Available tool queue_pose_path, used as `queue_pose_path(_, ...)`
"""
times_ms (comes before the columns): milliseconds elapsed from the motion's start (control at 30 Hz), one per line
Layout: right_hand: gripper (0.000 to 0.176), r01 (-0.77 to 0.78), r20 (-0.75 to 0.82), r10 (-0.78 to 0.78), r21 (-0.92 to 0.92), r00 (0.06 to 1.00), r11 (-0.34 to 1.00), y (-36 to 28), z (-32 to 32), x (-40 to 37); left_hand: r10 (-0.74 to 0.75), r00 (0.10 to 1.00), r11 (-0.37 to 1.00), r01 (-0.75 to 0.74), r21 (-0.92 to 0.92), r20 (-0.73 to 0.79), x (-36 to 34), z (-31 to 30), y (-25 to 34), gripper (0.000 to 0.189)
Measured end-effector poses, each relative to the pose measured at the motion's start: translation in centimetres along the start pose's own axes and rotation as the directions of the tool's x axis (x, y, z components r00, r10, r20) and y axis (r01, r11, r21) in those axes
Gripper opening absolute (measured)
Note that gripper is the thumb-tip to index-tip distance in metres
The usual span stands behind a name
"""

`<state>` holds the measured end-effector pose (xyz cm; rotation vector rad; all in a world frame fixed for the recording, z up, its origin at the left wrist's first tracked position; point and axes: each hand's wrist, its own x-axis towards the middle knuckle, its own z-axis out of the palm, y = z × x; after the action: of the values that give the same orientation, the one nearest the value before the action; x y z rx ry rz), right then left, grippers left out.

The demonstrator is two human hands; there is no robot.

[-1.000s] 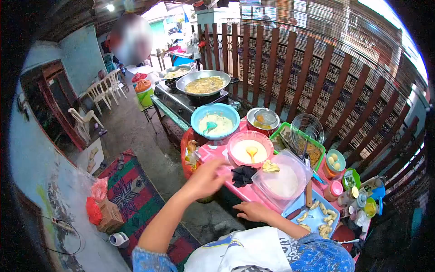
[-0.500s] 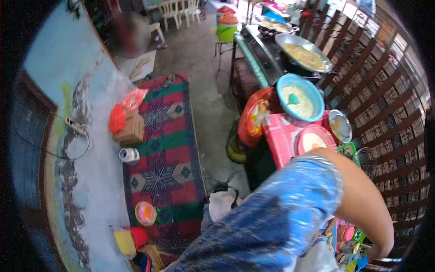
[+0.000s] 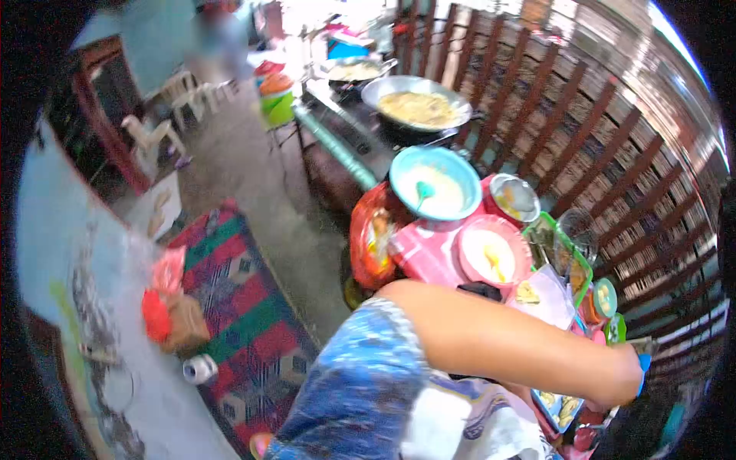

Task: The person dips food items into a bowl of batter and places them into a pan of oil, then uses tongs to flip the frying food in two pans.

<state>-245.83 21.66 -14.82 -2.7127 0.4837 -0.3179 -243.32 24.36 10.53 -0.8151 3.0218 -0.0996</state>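
My left arm in a blue denim sleeve crosses the lower middle and reaches right. At its far end, my left hand point(image 3: 622, 386) is blurred, its fingers hidden, beside a small blue thing point(image 3: 645, 368); I cannot tell whether it is held. Below the forearm lies a blue-edged tray point(image 3: 549, 418) with pale, folded-looking pieces. Above the arm stand a pink basin point(image 3: 464, 257) with pale batter and a yellow utensil, a sheet of white paper point(image 3: 553, 300) with a yellowish piece on it, and a green basket point(image 3: 586, 280). My right hand is out of view.
A light-blue basin point(image 3: 397, 178) of batter with a green spoon and a metal bowl point(image 3: 529, 208) stand on a pink cloth point(image 3: 418, 249). Beyond, a large pan point(image 3: 376, 90) of frying food sits on the stove. A slatted fence point(image 3: 563, 115) runs right; a patterned rug point(image 3: 249, 330) lies left.
The view has turned right, so the stove, basins and rug sit further left. My left arm now stretches further across to the right, and the tray below it shows.
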Motion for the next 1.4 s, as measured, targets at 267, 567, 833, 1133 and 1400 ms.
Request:
queue_pose_path(267, 0.037, -0.126, -0.140, 0.105, -0.151, 0.985, 0.981, -1.3, -1.6, -1.9, -0.382, 0.911, 0.674, 0.160, -0.721, -0.155, -17.5, 6.5, -4.1, 0.035)
queue_pose_path(567, 0.034, -0.564, -0.045, 0.571, 0.116, 0.819, 0.818, -0.2, -2.9, -4.2, -0.763, 0.526, -0.037, 0.543, -0.839, 0.374, -31.9, 28.3, 1.3, 0.034)
queue_pose_path(833, 0.017, -0.657, -0.308, 0.840, 0.524, 0.447, 0.542, 0.5, -7.3, -2.1, -0.618, 0.028, -0.444, 0.812, -0.378, 0.786, -44.0, 51.0, 16.7, 0.039)
queue_pose_path(1133, 0.040, -0.458, -0.319, 0.491, 0.177, 0.811, 0.871, 1.0, -1.8, 0.7, -0.618, -0.362, -0.785, 0.335, -0.521, 0.698, -44.3, 54.7, 19.9, 0.020)
queue_pose_path(1400, 0.031, -0.436, 0.037, 0.447, 0.307, 0.894, 0.846, 1.9, -1.8, 6.2, -0.512, -0.428, -0.855, 0.334, -0.396, 0.745, -39.4, 48.0, 10.8, 0.024)
